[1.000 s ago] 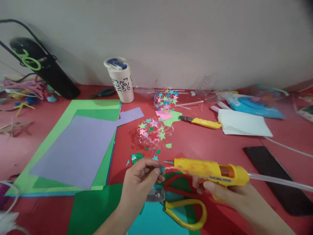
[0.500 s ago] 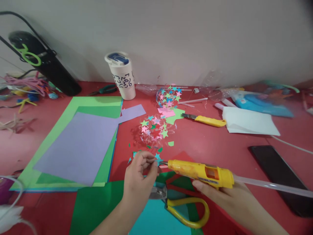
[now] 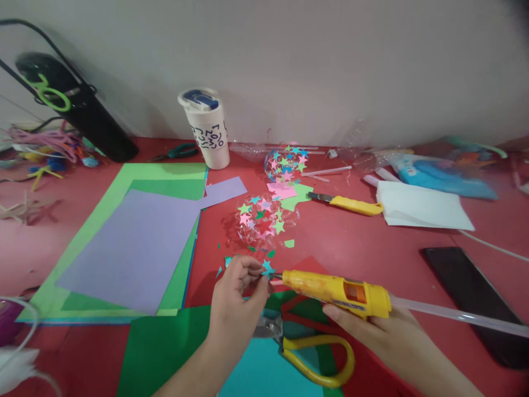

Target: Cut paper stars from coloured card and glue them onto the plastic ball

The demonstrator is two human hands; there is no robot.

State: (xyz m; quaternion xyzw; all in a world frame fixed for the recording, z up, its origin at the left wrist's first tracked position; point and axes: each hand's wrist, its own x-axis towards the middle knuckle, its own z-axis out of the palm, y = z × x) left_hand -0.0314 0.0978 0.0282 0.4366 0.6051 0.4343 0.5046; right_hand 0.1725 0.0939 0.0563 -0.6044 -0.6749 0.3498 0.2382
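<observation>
My left hand [image 3: 237, 292] pinches a small blue paper star [image 3: 268, 269] between thumb and fingertips. My right hand [image 3: 380, 333] grips a yellow hot glue gun [image 3: 336, 286], with a clear glue stick jutting out of its back to the right. The gun's metal tip touches or nearly touches the star. Just beyond lies a clear plastic dome covered in coloured paper stars [image 3: 262, 220], and a second such dome [image 3: 285, 162] sits farther back.
Yellow-handled scissors [image 3: 314, 358] lie under my hands on green and teal paper. Purple and green sheets [image 3: 132, 242] cover the left. A white cup [image 3: 204, 129], yellow utility knife [image 3: 347, 204], white paper [image 3: 421, 207] and black phone [image 3: 467, 292] sit on the red table.
Both hands rose slightly toward the star domes. The glue gun's tip closed the gap to the blue star pinched in my left hand.
</observation>
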